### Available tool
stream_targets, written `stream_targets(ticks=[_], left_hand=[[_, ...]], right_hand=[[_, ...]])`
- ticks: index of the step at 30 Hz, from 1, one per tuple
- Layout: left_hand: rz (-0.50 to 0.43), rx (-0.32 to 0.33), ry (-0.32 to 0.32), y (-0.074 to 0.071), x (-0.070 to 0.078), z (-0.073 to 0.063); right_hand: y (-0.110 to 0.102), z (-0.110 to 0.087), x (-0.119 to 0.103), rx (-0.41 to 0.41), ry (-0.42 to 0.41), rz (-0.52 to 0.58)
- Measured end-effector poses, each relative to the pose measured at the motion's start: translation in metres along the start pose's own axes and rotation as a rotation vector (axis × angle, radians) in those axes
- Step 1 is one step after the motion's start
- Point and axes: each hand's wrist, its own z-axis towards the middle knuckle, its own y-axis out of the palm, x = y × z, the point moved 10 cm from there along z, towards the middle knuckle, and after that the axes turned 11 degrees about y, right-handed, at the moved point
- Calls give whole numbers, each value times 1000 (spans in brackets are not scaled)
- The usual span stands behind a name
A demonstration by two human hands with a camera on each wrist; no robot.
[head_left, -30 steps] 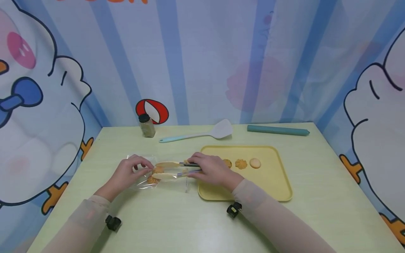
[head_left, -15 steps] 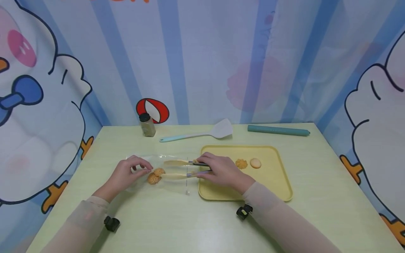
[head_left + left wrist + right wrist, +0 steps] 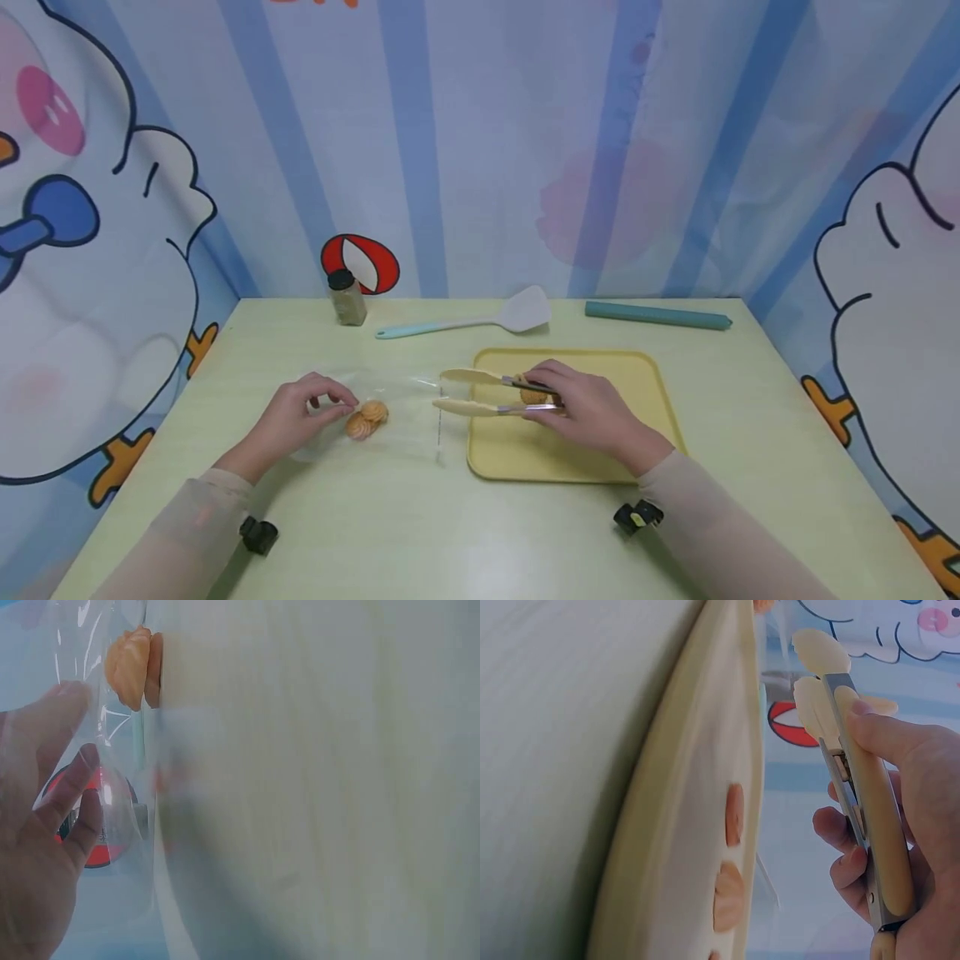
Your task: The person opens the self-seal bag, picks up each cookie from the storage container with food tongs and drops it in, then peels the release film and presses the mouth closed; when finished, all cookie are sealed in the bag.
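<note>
My left hand (image 3: pixel 303 417) pinches a clear plastic bag (image 3: pixel 408 425) between thumb and fingertips at the left of the table. Inside the bag, several swirled cookies (image 3: pixel 360 427) lie together close to those fingertips; the left wrist view shows cookies (image 3: pixel 129 669) behind the film. My right hand (image 3: pixel 592 408) grips metal tongs (image 3: pixel 883 832) over the yellow tray (image 3: pixel 525 454). The tongs' two cream tips (image 3: pixel 465 408) point left, spread apart with nothing between them. A cookie (image 3: pixel 534 393) on the tray is partly hidden by the tongs and right hand; more cookies (image 3: pixel 727 896) appear in the right wrist view.
At the back of the table (image 3: pixel 480 533) stand or lie a spice jar (image 3: pixel 347 300) with a black lid, a spatula (image 3: pixel 517 312) with a pale blue handle, and a green roll-shaped stick (image 3: pixel 656 315). A printed cloth (image 3: pixel 487 150) hangs behind.
My right hand has drawn the tongs out of the bag and rightwards over the tray. The cookies stay in the bag. The left hand has hardly moved.
</note>
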Motion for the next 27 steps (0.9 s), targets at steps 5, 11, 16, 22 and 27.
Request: stream_targets(ticks=[5, 11, 16, 22, 27], left_hand=[[3, -21, -8, 2, -1, 1], [13, -36, -23, 2, -2, 3], [19, -45, -31, 3, -3, 3], [25, -38, -27, 2, -2, 4], [27, -34, -20, 2, -1, 5]], right_hand=[[-18, -10, 19, 44, 18, -25], [-29, -20, 42, 50, 50, -53], [-34, -26, 54, 41, 48, -70], [-34, -29, 67, -7, 58, -115], [-35, -33, 80, -37, 73, -139]])
